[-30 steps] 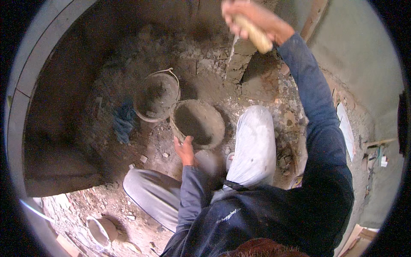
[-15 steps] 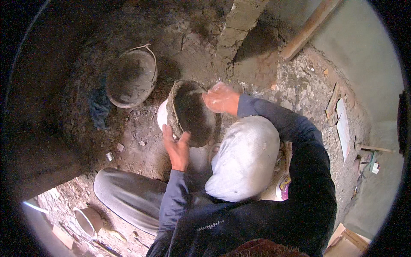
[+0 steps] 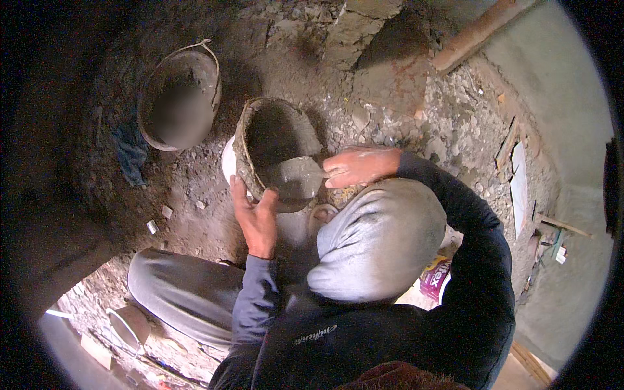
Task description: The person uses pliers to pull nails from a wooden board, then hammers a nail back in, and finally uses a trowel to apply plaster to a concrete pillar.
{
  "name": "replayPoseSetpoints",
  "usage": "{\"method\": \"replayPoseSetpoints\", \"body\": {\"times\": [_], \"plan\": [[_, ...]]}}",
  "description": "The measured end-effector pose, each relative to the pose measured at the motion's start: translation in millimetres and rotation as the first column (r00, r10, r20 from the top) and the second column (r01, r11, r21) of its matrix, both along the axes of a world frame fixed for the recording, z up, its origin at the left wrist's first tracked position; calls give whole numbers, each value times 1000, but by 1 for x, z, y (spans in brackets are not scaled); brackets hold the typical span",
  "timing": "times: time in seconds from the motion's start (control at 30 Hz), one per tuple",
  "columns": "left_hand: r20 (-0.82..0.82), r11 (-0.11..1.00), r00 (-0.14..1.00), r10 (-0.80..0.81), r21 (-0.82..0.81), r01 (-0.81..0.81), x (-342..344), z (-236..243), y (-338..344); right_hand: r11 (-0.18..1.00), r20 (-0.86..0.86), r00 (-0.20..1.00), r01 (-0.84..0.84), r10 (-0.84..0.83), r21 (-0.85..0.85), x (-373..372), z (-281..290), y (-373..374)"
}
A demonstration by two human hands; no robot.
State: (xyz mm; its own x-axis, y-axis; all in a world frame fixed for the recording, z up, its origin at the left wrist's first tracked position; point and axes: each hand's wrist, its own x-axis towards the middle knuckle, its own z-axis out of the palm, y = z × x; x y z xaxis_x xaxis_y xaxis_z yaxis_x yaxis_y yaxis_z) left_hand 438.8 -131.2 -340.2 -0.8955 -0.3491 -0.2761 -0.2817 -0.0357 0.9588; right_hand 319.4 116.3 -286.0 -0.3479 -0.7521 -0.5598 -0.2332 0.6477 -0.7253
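Observation:
A bucket (image 3: 276,136) with a white outside and a crusted grey rim stands tilted in front of my crossed legs. My left hand (image 3: 257,221) grips its near left rim, thumb over the edge and fingers on the outer wall. My right hand (image 3: 361,168) is closed at the bucket's right side, on a trowel (image 3: 296,179) whose wide grey blade lies across the bucket's mouth. The trowel's handle is hidden in my fingers. Dark grey residue coats the inner wall; how much is at the bottom is hard to make out.
A second dirty bucket (image 3: 182,107) with a wire handle stands far left, beside a blue cloth (image 3: 129,153). A small pail (image 3: 130,328) is at lower left. A purple-and-white tub (image 3: 435,279) sits by my right knee. A wooden beam (image 3: 478,36) leans at the far right over rubble.
My right hand has drawn back from inside the bucket to the right, and the trowel blade has come into sight. The left hand keeps its grip on the rim.

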Motion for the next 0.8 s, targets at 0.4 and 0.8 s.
{"method": "replayPoseSetpoints", "body": {"times": [0.4,0.8], "plan": [[47,996,996,77,34,-79,-5,-7,-26,944,-757,635,321,-155,77,-16,87,76],[66,999,997,30,-46,-27,-5,5,-29,621,-78,620,783,-781,11,-85,195,114]]}}
